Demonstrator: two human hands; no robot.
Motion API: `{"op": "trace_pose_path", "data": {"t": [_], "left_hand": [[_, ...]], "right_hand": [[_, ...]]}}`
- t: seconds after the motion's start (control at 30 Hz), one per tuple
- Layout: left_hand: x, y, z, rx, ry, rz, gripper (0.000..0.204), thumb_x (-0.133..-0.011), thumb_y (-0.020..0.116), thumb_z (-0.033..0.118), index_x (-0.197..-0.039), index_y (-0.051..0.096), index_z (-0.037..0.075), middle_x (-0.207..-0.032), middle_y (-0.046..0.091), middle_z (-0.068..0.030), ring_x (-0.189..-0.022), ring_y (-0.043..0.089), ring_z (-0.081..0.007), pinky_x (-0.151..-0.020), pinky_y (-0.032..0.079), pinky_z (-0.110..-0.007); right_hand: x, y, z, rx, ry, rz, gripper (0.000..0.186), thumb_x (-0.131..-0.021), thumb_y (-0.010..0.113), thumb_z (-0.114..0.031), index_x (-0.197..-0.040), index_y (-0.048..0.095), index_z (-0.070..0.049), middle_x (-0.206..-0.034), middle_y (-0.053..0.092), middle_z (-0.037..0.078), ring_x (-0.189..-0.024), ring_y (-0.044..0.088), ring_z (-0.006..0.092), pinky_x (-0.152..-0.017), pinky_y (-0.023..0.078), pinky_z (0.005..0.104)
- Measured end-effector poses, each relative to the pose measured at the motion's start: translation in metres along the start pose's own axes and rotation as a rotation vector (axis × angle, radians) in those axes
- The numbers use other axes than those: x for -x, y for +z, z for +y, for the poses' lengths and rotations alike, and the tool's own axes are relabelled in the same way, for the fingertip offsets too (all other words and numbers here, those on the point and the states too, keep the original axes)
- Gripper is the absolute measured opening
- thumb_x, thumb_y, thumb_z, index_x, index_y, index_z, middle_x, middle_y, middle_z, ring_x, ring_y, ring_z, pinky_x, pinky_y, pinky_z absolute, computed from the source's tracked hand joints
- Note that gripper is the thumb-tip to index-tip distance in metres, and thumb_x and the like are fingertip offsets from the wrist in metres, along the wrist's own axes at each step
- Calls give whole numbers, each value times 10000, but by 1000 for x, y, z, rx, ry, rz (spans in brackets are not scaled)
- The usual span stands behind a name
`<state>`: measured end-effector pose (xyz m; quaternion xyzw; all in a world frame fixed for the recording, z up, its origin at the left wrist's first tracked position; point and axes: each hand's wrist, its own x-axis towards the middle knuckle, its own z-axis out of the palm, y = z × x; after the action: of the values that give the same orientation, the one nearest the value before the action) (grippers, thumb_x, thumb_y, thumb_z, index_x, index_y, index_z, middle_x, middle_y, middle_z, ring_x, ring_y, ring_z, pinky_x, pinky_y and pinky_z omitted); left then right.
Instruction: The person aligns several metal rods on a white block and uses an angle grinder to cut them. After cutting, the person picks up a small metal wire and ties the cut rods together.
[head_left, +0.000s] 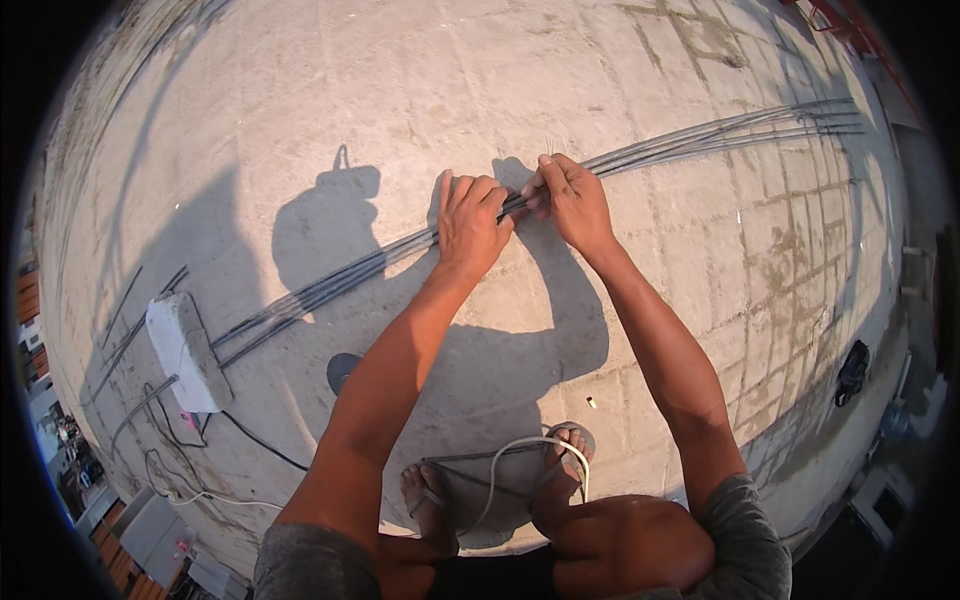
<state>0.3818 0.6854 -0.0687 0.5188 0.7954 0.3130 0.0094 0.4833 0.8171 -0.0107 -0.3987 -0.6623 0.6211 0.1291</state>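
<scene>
A bundle of thin grey steel rods lies slantwise across the concrete floor, from lower left to upper right. My left hand is closed over the bundle near its middle, with the fingers lying across the rods. Just to the right, my right hand is pinched at the bundle. Fine wire ends stick up beside its thumb, so it seems to hold thin tie wire. The rest of the wire is hidden behind the fingers.
A pale block stands at the left, with rods passing at its base. A black cable runs near it. A white cable loops by my sandalled feet. A dark bundled object lies at the far right.
</scene>
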Motion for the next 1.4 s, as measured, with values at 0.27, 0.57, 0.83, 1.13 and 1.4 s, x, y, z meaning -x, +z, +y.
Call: {"op": "trace_pose_path", "data": {"t": [0.27,0.57,0.83,1.13,1.4], "left_hand": [[-3,-1,-11,15,93,-36,224,-685,836,91,-879,723,74,-961,638,-16,-991,603,-233,-1029,402,-437],[2,0,-5,91,-49,-50,200,-782,840,148,-960,750,126,-1042,641,33,-1093,591,-211,-928,479,-406],[4,6,-11,90,-48,-97,241,-884,769,294,-1089,757,168,-1265,688,50,-1330,534,-219,-1099,438,-438],[5,-2,-13,234,-129,-38,337,-811,841,180,-1140,781,140,-1185,762,16,-1308,576,-220,-1097,442,-442],[6,2,-16,262,-155,-27,352,-834,834,260,-1159,771,140,-1111,766,-4,-1283,582,-219,-1112,445,-431]], "right_hand": [[7,3,-7,186,-95,-65,416,-1108,510,-305,-902,674,18,-792,723,85,-683,650,140,-637,526,306],[41,2,17,-135,-27,24,348,-1101,534,-296,-1098,701,9,-1047,745,89,-817,644,116,-661,549,283],[76,-1,-42,582,-1001,-24,370,-869,735,-4,-1223,627,-17,-1215,645,135,-978,632,183,-819,515,355],[29,-10,-44,1517,-671,-413,113,-962,553,-129,-884,604,-65,-808,629,94,-872,660,271,-997,488,476],[22,-11,-28,1428,-861,-307,77,-920,596,-125,-880,613,-61,-697,633,134,-685,698,318,-612,551,467]]}}
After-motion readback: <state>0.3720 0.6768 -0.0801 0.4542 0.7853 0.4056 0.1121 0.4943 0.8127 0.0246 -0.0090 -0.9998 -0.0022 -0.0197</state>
